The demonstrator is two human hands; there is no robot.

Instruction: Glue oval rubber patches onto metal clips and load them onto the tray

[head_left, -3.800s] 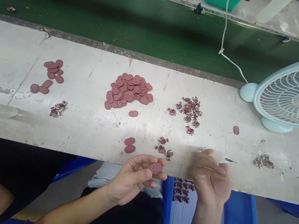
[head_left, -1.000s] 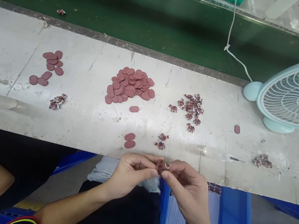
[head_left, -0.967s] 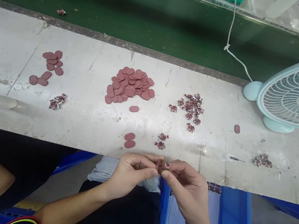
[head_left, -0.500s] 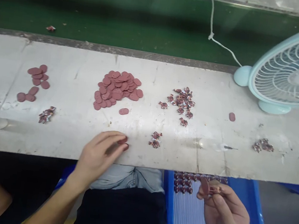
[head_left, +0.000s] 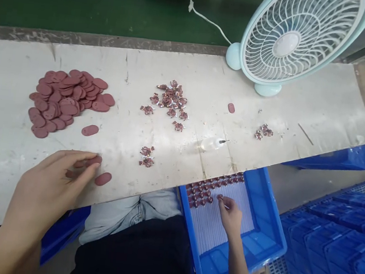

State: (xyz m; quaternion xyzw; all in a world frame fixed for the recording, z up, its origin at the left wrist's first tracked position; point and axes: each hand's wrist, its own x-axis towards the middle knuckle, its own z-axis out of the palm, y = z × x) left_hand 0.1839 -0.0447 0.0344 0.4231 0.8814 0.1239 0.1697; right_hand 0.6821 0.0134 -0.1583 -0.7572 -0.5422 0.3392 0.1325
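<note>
My left hand is closed at the near part of the table, pinching a reddish-brown oval disc between thumb and fingers. Just right of it another oval disc lies flat on the table. Beyond the hand are a single disc and a large heap of discs. My right hand is down inside a blue crate, its fingertips closed on a small brown figurine, mostly hidden. Rows of similar figurines stand on the crate's white ribbed liner, left of that hand.
Loose figurines lie in a pile mid-table, with smaller groups nearer and to the right. A clear bottle with a dark needle tip lies near the front edge. A light-blue fan stands at the back. Blue crates are at lower right.
My view has swung right. My right hand has gone from beside the table edge down into the crate with the figurine. One disc now lies on the table beside my left hand.
</note>
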